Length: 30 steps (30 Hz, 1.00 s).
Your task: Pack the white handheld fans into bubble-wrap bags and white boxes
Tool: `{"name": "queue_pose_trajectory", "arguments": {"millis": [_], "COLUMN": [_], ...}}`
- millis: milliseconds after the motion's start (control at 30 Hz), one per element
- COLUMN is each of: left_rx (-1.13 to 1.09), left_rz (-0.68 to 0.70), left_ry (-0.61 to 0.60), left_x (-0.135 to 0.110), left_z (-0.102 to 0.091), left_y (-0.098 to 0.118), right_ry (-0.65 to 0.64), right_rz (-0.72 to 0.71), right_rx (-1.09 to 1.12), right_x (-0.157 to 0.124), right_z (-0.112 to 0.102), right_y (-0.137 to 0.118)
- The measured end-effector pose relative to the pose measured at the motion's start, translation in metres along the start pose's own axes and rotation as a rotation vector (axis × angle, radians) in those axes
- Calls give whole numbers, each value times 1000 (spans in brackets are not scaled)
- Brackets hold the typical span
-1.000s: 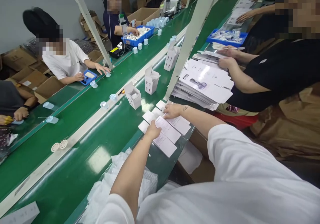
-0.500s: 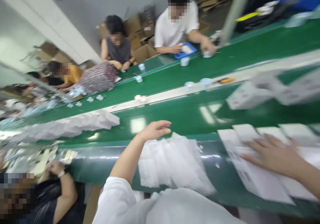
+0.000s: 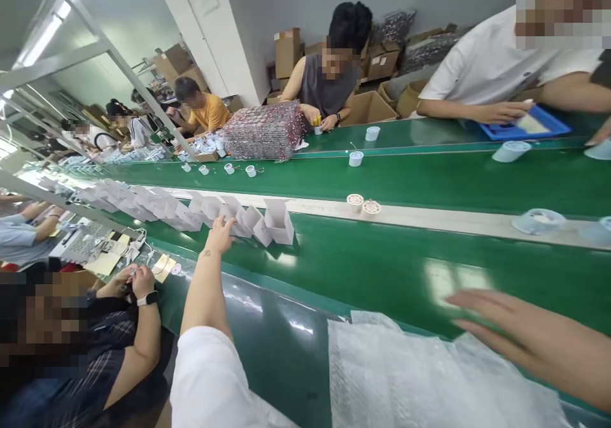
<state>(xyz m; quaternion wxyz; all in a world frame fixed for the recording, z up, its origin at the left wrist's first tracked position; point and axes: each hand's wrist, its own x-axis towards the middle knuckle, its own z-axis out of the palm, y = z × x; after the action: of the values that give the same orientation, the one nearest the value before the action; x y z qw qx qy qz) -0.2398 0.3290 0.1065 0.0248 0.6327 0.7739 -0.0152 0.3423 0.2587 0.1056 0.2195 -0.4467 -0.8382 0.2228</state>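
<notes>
**White cartons (image 3: 279,223) stand just beyond an open left hand**

The cartons run in a leaning row along the white divider strip (image 3: 420,219) of the green conveyor belt (image 3: 382,269), trailing away to the left. The left hand (image 3: 218,236) is raised with its fingers spread, holding nothing. Its fingertips are right beside the row, though this angle does not show whether they touch it. The right hand (image 3: 529,345) is stretched out flat and empty, slightly blurred, above a sheet of bubble wrap (image 3: 429,377) lying along the belt's near edge.

The main change is that the head has swung and tilted, and both hands have come off the white printed cards they were pressing a moment ago. Those cards are now out of view, so their position cannot be told.

Past the hands, a pair of round perforated discs (image 3: 363,207) rests on the divider strip, and small pale-blue cups (image 3: 356,158) sit on the far belt. At the lower left, a co-worker's hands (image 3: 133,282) meet beside the belt, one wrist wearing a smartwatch (image 3: 147,299). At the upper right, a person in a white T-shirt (image 3: 482,65) works over a blue tray (image 3: 525,126).
</notes>
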Motion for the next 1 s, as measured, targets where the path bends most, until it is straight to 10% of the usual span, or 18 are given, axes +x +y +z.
{"name": "queue_pose_trajectory", "arguments": {"millis": [100,200,400,567,733,1000], "left_rx": [-30,-68,-31,13,74,139], "left_rz": [64,106,-54,-39,-2,-27], "left_ry": [-21,-11,183,-82,-60,-61], "left_x": [13,18,28,43,42,0], "left_z": [8,12,16,33,40,-33], "left_y": [0,1,-15,-24,-15,26], "right_ry": [-270,-242,-364,-423,-230,-322], "right_rz": [-220,-263,107,173,57,76], "right_rx": [-41,-207,-447,-467,-451,-364], "right_x": [114,209,286,299,296,269], "right_z": [54,119,195,203,204,124], "right_y": [-81,-152,-191,-190,-170,-103]}}
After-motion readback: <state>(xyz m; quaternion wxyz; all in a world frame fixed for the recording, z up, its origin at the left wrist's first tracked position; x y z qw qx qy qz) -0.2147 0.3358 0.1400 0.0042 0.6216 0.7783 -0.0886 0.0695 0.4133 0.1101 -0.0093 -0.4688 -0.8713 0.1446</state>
